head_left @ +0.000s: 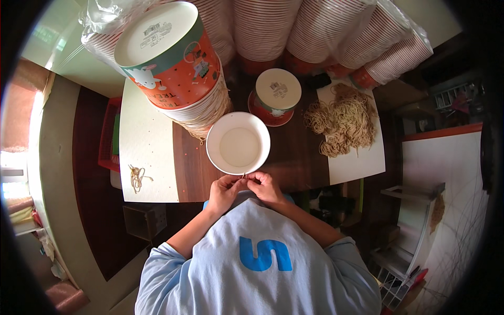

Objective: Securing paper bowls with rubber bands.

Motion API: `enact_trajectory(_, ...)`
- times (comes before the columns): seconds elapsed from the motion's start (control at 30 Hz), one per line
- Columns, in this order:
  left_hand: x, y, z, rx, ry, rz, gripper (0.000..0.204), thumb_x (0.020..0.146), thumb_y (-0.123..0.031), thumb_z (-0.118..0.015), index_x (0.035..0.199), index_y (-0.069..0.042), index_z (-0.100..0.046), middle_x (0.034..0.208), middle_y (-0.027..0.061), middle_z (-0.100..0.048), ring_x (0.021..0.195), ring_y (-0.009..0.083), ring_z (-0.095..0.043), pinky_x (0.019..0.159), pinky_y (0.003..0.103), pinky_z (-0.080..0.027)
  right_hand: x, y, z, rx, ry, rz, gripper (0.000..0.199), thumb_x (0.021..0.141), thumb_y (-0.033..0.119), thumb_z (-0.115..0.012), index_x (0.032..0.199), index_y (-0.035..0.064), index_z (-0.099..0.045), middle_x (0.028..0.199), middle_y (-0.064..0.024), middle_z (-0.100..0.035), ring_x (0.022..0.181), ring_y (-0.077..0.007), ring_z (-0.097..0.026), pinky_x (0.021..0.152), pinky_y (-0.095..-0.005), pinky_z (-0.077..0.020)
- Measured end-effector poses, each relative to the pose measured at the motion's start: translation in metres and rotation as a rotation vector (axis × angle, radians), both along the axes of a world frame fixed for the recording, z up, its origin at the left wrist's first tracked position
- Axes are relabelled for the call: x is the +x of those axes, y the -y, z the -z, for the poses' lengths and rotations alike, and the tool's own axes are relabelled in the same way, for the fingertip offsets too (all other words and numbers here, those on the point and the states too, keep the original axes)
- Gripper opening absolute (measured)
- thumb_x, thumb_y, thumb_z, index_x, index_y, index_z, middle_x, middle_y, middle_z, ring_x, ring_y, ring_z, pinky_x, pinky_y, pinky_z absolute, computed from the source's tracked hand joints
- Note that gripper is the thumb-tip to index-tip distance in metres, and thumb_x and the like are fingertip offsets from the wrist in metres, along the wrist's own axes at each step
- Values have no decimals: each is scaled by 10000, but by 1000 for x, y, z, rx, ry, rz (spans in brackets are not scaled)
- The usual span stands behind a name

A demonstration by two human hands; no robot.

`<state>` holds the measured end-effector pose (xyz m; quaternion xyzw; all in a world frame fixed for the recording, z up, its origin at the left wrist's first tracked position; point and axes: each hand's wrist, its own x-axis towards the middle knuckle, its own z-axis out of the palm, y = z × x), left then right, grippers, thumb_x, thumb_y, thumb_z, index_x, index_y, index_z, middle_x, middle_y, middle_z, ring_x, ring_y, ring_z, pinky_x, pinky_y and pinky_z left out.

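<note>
A round white paper bucket [214, 157] stands mouth up at the table's near edge, its inside facing me. Just at its near rim, my left hand [226, 191] and my right hand [266, 188] meet, their fingertips pinched together. A thin tan cord [243, 176] pokes up between the fingers; the rest of it is hidden. Left of the bucket rises a tall upside-down stack of orange and green printed buckets [184, 79], with many cord loops [212, 118] hanging around its lower part. Behind the white bucket sits another upside-down bucket [278, 90] with a pale base.
On a white board at the right lies a tangled heap of tan cords [349, 123]. A few loose cords [137, 178] rest on the pale left board [149, 152]. Plastic-wrapped bucket stacks [265, 31] line the back. A red crate [107, 134] stands beyond the table's left side.
</note>
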<state>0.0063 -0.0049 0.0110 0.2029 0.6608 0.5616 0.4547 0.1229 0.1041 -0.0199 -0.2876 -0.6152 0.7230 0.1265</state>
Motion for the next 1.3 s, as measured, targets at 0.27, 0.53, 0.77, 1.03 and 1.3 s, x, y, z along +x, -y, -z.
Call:
enact_trajectory(0.27, -1, 3, 5, -32, -3, -82, 168, 859, -129, -628, 916, 26, -652, 744, 25, -653, 582, 34, -520, 512, 182, -414, -2, 2, 0, 31, -27, 90, 131, 867, 88, -581, 922, -27, -611, 837, -78, -657, 762, -104, -592, 687, -251, -483)
enact_trajectory(0.53, -6, 1, -5, -30, 145, -35, 197, 848, -159, -648, 922, 24, -648, 771, 29, -653, 630, 48, -545, 543, 189, -430, -1, 1, -4, 61, 58, 23, 130, 859, 91, -586, 921, -21, -610, 825, -90, -655, 746, -115, -598, 660, -261, -486)
enact_trajectory(0.77, -4, 1, 0, -41, 54, -25, 164, 871, -101, -616, 960, 34, -640, 831, 58, -665, 695, 63, -575, 601, 193, -455, -2, 4, 1, 107, 8, 82, 135, 859, 111, -600, 905, -16, -607, 779, -66, -641, 696, -87, -569, 626, -245, -470)
enact_trajectory(1.03, -14, 8, -5, -55, 387, -90, 163, 898, -139, -566, 937, 1, -640, 794, 58, -663, 566, 51, -500, 522, 184, -412, -1, 5, 3, 75, -24, 162, 155, 864, 123, -606, 907, -26, -599, 776, -45, -631, 680, -71, -541, 608, -231, -451)
enact_trajectory(1.3, -11, 9, -5, -53, 339, -53, 119, 888, -112, -574, 891, -8, -632, 776, 47, -657, 558, 49, -487, 514, 184, -402, -1, 5, 1, 73, -4, 146, 155, 867, 129, -610, 913, -18, -597, 777, -31, -622, 660, -61, -520, 594, -217, -439)
